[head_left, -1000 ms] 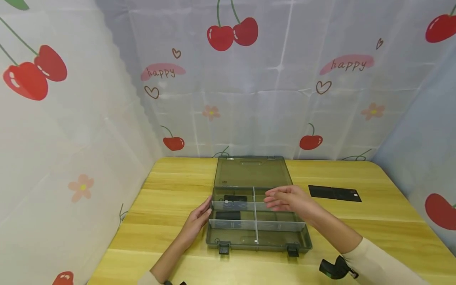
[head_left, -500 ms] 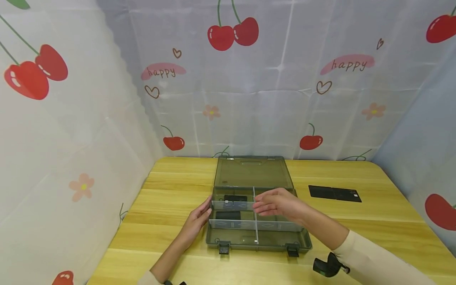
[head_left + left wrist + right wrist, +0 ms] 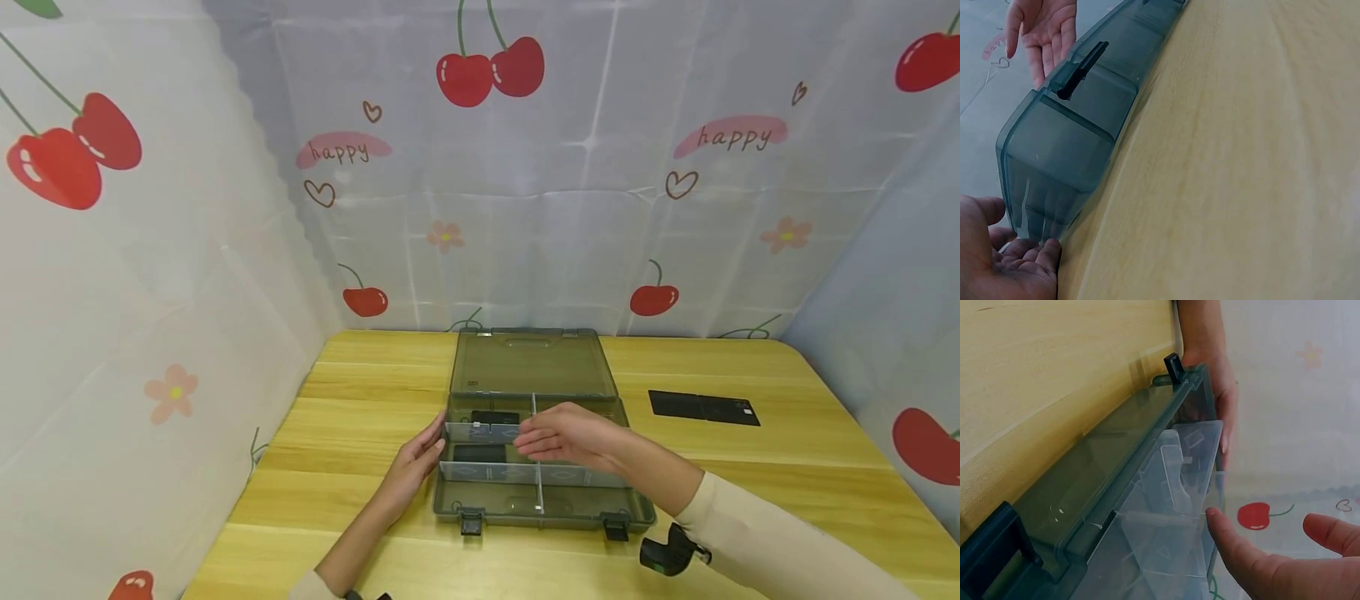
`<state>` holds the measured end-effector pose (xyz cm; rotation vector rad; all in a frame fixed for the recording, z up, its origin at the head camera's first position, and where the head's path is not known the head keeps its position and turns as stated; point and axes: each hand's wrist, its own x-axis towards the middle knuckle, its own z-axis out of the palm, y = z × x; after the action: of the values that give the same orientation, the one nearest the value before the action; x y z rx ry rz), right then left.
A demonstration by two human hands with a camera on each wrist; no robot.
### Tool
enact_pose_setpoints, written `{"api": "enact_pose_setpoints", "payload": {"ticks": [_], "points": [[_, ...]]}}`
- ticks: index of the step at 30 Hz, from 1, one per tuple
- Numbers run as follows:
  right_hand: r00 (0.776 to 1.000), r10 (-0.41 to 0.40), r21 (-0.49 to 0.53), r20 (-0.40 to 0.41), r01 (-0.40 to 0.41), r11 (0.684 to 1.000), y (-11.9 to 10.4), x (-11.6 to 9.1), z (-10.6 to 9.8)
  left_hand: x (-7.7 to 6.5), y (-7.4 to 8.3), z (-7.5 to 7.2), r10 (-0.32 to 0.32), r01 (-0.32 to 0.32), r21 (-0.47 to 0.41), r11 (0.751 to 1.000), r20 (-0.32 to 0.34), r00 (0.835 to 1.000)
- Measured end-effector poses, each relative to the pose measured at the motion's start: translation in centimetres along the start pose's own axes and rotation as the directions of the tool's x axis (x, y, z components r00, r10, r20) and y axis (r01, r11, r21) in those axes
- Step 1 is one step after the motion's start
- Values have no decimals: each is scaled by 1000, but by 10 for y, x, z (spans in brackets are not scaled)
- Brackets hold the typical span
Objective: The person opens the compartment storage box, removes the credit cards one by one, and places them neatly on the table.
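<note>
A translucent dark-green compartment box [image 3: 566, 522] lies open on the table, its lid [image 3: 532, 364] folded back. My left hand [image 3: 415, 467] rests against the box's left side; in the left wrist view its fingertips [image 3: 1050, 250] touch the end wall. Over the box's middle hovers my right hand [image 3: 568, 436], fingers extended and holding nothing, the thumb apart from the index finger in the right wrist view. A flat black object [image 3: 495, 417] lies in the back left compartment. Another black piece [image 3: 480, 453] sits in the middle left one. Clear dividers [image 3: 491, 472] split the box.
A flat black rectangular piece [image 3: 705, 407] with a small white label lies right of the box. Two black latches [image 3: 471, 523] hang at the box's front. A cherry-print curtain [image 3: 525, 208] encloses the wooden table [image 3: 375, 367] at the back and sides.
My right hand has moved left and slightly toward the front, from the right compartments to over the central divider. My left hand and the box have stayed put.
</note>
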<state>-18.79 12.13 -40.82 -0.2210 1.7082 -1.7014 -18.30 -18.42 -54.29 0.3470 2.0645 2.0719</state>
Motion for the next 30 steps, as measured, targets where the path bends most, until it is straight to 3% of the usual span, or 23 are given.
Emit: {"api": "enact_pose_setpoints", "payload": {"ticks": [19, 30], "points": [[994, 109, 157, 1, -108, 982, 9, 24, 8, 1, -1, 0, 11, -11, 14, 1000, 13, 1000], [980, 196, 162, -15, -191, 968, 9, 35, 12, 1, -2, -2, 9, -9, 21, 1000, 10, 1000]]}}
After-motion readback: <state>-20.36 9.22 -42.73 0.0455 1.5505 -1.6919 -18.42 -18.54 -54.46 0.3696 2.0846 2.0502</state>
